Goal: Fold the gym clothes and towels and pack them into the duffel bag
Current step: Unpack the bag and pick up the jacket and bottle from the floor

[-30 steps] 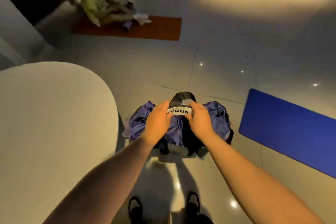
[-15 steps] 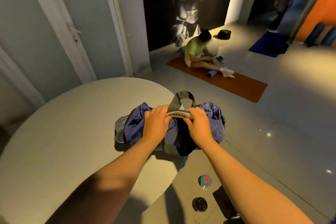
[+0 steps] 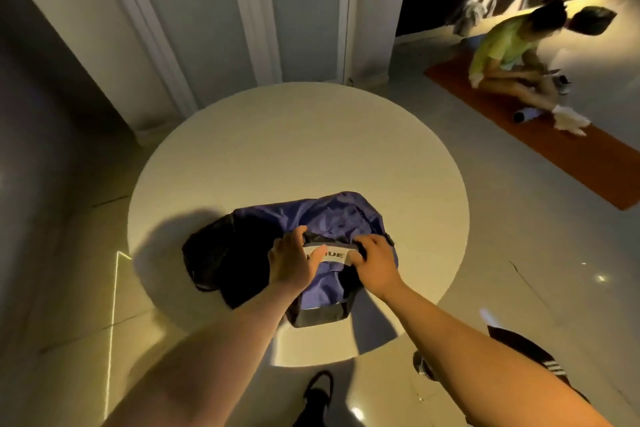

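Holding the handle (image 3: 334, 255) of the duffel bag (image 3: 332, 215) with both hands is what I am doing right now. My left hand (image 3: 294, 263) has its fingers and thumb curled round the left end of the handle. My right hand (image 3: 375, 260) is curled round the right end, and a white patch with letters shows between them. The bag lies on the round tabletop (image 3: 294, 149), close to the near edge. It looks soft and saggy, so I think it is not full. I cannot see if the zip is open, and I cannot see any gym clothes or towels from here. I think this step is getting the bag ready. To do it well, I would slide the bag a bit toward the middle of the tabletop, so it cannot slip off the near edge. Then I would let go gently and lay the handle to one side, so it does not cover the top. A dark lump (image 3: 214, 253) sits at the bag's left end, in shadow. I cannot tell if it is part of the bag, so I would check before I pull. Soft cloth flops shut, so one hand should hold the bag's mouth wide.
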Available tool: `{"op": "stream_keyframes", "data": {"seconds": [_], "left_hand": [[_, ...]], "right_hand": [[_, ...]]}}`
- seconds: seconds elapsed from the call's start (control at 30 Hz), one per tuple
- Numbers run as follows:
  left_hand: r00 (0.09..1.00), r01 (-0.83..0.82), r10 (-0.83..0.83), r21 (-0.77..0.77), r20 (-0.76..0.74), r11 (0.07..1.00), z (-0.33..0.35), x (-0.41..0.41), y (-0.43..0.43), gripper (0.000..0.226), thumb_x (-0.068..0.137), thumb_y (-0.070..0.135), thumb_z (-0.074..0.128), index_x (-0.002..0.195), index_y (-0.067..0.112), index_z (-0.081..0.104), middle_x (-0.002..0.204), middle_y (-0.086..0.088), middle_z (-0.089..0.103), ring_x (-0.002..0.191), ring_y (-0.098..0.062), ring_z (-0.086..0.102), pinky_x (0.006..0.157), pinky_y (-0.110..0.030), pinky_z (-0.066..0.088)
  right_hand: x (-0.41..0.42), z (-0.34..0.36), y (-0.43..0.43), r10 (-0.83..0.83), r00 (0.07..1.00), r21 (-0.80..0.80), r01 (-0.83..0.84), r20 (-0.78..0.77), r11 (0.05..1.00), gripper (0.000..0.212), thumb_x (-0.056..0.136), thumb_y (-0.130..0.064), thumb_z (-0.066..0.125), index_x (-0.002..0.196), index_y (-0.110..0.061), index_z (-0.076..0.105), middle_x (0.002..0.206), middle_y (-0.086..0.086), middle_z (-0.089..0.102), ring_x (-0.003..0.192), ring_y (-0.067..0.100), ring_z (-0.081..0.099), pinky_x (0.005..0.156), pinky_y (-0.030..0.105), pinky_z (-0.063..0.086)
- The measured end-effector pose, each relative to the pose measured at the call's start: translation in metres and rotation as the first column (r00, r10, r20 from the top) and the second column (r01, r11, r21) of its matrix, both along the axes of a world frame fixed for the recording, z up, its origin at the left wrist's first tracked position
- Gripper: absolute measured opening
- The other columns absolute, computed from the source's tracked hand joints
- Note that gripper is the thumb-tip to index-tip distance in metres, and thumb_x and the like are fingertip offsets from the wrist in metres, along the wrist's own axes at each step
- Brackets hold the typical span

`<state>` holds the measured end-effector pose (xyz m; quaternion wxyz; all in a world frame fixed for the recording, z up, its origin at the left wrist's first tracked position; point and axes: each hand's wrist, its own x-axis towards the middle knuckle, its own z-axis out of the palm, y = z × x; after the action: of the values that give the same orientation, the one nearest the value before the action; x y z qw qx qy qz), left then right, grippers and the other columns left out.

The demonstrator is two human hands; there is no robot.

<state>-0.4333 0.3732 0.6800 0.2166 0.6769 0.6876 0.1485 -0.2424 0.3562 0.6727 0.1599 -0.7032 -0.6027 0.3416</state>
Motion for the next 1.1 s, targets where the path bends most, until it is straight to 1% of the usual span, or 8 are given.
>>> {"op": "stream_keyframes", "data": {"seconds": [0.1,0.2,0.27,0.37,0.53,0.7,0.87,1.1], "left_hand": [[0.995,-0.03,0.028,0.026,0.092,0.999,-0.012,-0.007,0.002,0.043,0.097,0.054,0.05,0.125,0.023,0.063,0.118,-0.005,0.064,0.112,-0.027,0.058,0.094,-0.041,0.048],[0.994,-0.046,0.065,-0.208,0.083,0.977,-0.025,-0.014,-0.001,0.053,0.097,0.06,0.034,0.101,0.021,0.069,0.1,-0.002,0.068,0.103,-0.027,0.063,0.09,-0.042,0.048],[0.997,0.056,-0.071,-0.318,-0.036,0.946,-0.041,-0.023,-0.005,0.043,0.096,0.052,0.045,0.124,0.025,0.065,0.127,-0.005,0.063,0.124,-0.029,0.055,0.105,-0.045,0.042],[0.971,0.137,-0.218,-0.516,-0.098,0.845,-0.06,-0.031,-0.015,0.068,0.094,0.05,0.051,0.156,0.036,0.026,0.166,-0.003,0.019,0.152,-0.031,0.014,0.121,-0.054,0.015],[0.972,0.151,-0.23,-0.618,-0.049,0.771,-0.082,-0.028,-0.013,0.086,0.094,0.053,0.057,0.16,0.038,0.003,0.168,0.0,-0.016,0.153,-0.033,-0.018,0.122,-0.054,-0.001],[0.976,0.136,-0.207,-0.569,-0.061,0.811,-0.101,-0.035,0.012,0.093,0.089,0.057,0.062,0.16,0.035,0.006,0.165,-0.001,-0.027,0.151,-0.034,-0.025,0.124,-0.05,0.0],[0.967,0.166,-0.228,-0.405,-0.111,0.899,-0.106,-0.047,0.063,0.095,0.088,0.058,0.063,0.161,0.036,0.006,0.164,-0.004,-0.03,0.151,-0.03,-0.024,0.125,-0.046,-0.001],[0.971,0.19,-0.204,-0.118,-0.121,0.975,-0.071,-0.017,0.065,0.067,0.092,0.031,0.062,0.153,0.027,0.035,0.166,-0.004,0.016,0.153,-0.03,0.005,0.123,-0.048,0.015]], "right_hand": [[-0.01,-0.018,0.0,-0.019,0.998,-0.149,0.027,0.06,0.989,0.049,0.104,-0.039,0.046,0.147,-0.017,0.044,0.145,0.017,0.042,0.129,0.038,0.046,0.109,0.046,0.039],[-0.025,-0.031,0.0,-0.003,0.999,-0.257,0.015,0.046,0.966,0.039,0.105,-0.046,0.035,0.128,-0.022,0.056,0.128,0.019,0.054,0.116,0.041,0.053,0.096,0.045,0.045],[-0.031,-0.044,0.0,0.049,0.995,-0.307,-0.019,0.089,0.951,0.04,0.105,-0.049,0.03,0.123,-0.026,0.058,0.13,0.018,0.053,0.118,0.041,0.05,0.097,0.047,0.044],[-0.036,-0.051,-0.007,0.082,0.982,-0.299,-0.027,0.172,0.954,0.045,0.102,-0.043,0.043,0.146,-0.033,0.043,0.149,0.012,0.036,0.138,0.037,0.033,0.111,0.054,0.035],[-0.043,-0.069,-0.012,0.119,0.983,-0.319,-0.068,0.143,0.945,0.071,0.097,-0.037,0.057,0.157,-0.038,0.02,0.162,0.01,0.013,0.149,0.034,0.018,0.115,0.054,0.029],[-0.048,-0.098,-0.005,0.096,0.991,-0.252,-0.07,0.094,0.965,0.085,0.095,-0.028,0.064,0.159,-0.035,0.008,0.166,0.014,0.006,0.153,0.033,0.011,0.116,0.048,0.03],[-0.067,-0.109,0.027,0.041,0.998,-0.157,-0.034,0.038,0.987,0.079,0.1,-0.028,0.058,0.16,-0.023,0.007,0.166,0.017,0.006,0.154,0.033,0.003,0.121,0.04,0.014],[-0.063,-0.094,0.033,-0.067,0.998,-0.012,0.067,-0.004,0.998,0.059,0.097,-0.012,0.057,0.153,-0.011,0.037,0.153,0.023,0.034,0.14,0.041,0.033,0.113,0.043,0.03]]}}
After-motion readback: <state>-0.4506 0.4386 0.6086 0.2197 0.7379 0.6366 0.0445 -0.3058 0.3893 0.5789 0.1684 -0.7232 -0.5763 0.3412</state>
